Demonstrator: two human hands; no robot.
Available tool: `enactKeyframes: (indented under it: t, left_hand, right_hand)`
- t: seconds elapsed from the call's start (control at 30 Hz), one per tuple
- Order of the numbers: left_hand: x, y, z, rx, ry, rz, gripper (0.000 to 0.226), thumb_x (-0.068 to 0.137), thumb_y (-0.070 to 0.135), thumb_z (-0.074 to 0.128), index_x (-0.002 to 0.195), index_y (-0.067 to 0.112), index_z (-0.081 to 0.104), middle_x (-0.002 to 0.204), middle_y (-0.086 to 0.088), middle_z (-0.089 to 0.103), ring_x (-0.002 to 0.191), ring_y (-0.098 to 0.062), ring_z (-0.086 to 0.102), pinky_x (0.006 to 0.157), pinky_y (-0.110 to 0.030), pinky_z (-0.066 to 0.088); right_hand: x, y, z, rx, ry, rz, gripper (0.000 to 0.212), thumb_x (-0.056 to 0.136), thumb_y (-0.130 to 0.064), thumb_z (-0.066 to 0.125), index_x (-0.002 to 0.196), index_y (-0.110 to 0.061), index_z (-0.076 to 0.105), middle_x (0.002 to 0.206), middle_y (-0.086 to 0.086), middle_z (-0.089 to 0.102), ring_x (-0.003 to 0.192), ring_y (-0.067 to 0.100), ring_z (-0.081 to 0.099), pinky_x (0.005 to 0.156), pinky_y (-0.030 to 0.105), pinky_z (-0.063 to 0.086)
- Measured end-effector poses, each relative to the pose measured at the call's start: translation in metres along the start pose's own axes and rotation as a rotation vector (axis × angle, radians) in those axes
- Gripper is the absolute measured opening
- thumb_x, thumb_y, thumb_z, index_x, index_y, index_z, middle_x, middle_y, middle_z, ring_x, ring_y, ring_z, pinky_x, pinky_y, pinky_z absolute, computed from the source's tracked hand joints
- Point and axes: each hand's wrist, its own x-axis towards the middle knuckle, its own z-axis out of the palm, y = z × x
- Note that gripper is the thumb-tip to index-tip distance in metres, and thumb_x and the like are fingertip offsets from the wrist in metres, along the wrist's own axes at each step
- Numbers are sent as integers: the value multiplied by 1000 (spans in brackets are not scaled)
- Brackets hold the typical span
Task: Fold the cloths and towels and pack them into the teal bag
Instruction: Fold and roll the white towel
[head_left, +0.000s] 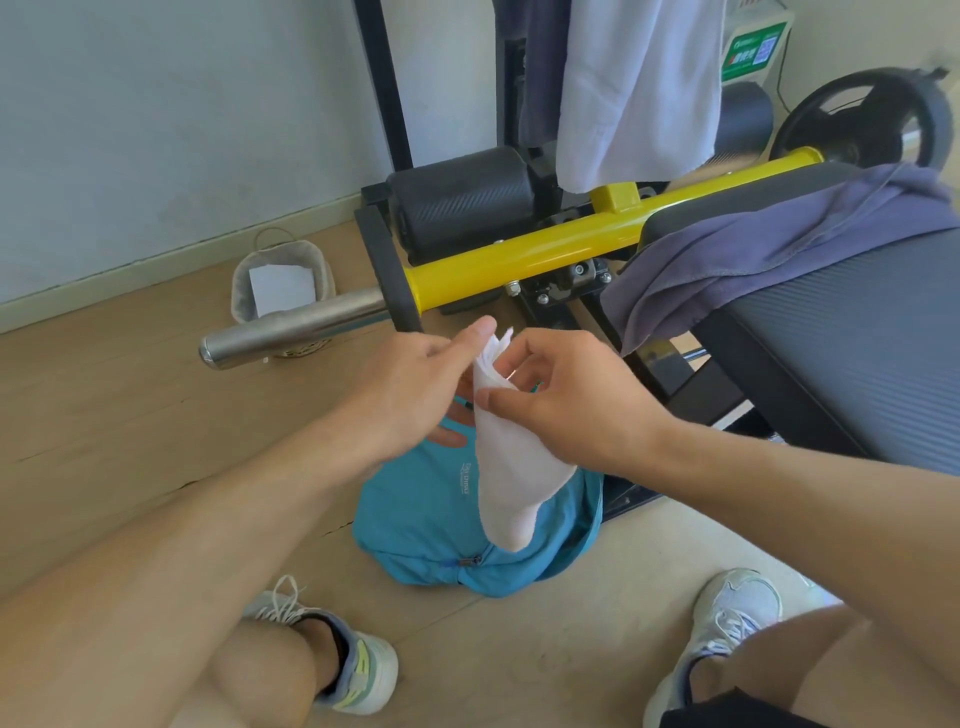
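Both hands, left hand (410, 384) and right hand (566, 400), hold a white cloth (511, 467) (hiding the teal bag (415, 514) opening).

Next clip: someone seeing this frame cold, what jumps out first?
Dead centre, both hands work a folded white cloth: the left hand and right hand each have a grip on its top edge, and it hangs over the teal bag on the floor. Behind them a bright yellow bar crosses the frame, with a purple towel draped on the bench at right and a white towel hanging above.

A pale wall (182, 114) and wooden floor (104, 415) lie beyond the hands; a padded black bench (857, 332) with a yellow bar (519, 260) stands to their right.
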Motion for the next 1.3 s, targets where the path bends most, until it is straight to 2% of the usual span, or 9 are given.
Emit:
enactKeyframes:
  t: [0.2, 0.3, 0.4, 0.5, 0.63, 0.8, 0.9, 1.0, 1.3]
  left_hand:
    - [-1, -1, -6, 36, 1, 94, 41, 91, 56, 65, 88, 17, 80, 90, -8, 78, 90, -22, 75, 84, -42, 59]
    - [3, -2, -9, 122, 59, 164, 39, 93, 48, 65, 82, 12, 77, 85, -11, 73, 75, -15, 64, 71, -32, 48]
    - [6, -3, -12, 276, 131, 259, 37, 98, 45, 59, 75, 18, 70, 68, 4, 64, 60, -4, 51, 56, -20, 36]
    - [9, -4, -21, 426, 105, 359, 34, 100, 44, 55, 81, 19, 68, 71, 2, 63, 65, -9, 54, 56, -21, 34]
    - [12, -6, -29, 503, 6, 424, 43, 101, 47, 51, 78, 11, 58, 67, -1, 51, 63, -9, 47, 59, -25, 34]
    - [9, -8, -29, 471, -95, 405, 47, 94, 61, 42, 95, 25, 71, 89, -3, 71, 88, -23, 65, 83, -53, 51]
    - [7, -6, -28, 381, -147, 365, 42, 94, 61, 42, 100, 35, 74, 92, 3, 75, 94, -23, 69, 90, -56, 52]
    - [7, -4, -29, 299, -184, 307, 54, 91, 64, 42, 105, 25, 75, 100, -1, 78, 103, -30, 70, 97, -59, 50]
    - [7, -3, -26, 250, -205, 331, 40, 90, 61, 49, 105, 37, 77, 100, 6, 78, 101, -24, 72, 95, -59, 52]
  right_hand:
    - [-14, -13, 4, 197, -202, -63, 33, 90, -20, 70, 123, -27, 71, 110, -17, 74, 96, -4, 67, 83, 21, 55]
    - [-18, -13, 0, 182, -219, -77, 47, 89, 1, 54, 127, -23, 69, 116, -16, 71, 103, -5, 64, 87, 17, 53]
    - [-21, -15, -6, 80, -194, -105, 37, 89, -6, 57, 109, -34, 72, 102, -16, 72, 96, -2, 66, 77, 15, 55]
    - [-13, -11, -15, 6, -36, -125, 15, 84, -23, 76, 93, -32, 69, 88, -14, 72, 82, -1, 67, 69, 13, 51]
    - [4, 2, -26, 37, 61, -78, 36, 77, -40, 85, 108, -32, 68, 98, -17, 70, 88, -2, 66, 74, 13, 52]
    - [8, 2, -22, 148, 54, -122, 19, 78, -33, 86, 91, -23, 76, 84, -13, 75, 81, -1, 70, 76, 17, 57]
    - [8, 1, -19, 139, 97, -138, 16, 78, -32, 86, 82, -22, 74, 75, -13, 73, 72, -2, 68, 69, 13, 54]
    - [8, 3, -21, 122, 73, -135, 15, 80, -31, 85, 83, -21, 74, 76, -13, 73, 74, -1, 68, 69, 13, 54]
    - [8, 6, -25, 150, -1, -136, 13, 82, -29, 83, 84, -20, 75, 80, -12, 75, 76, -3, 69, 72, 11, 52]
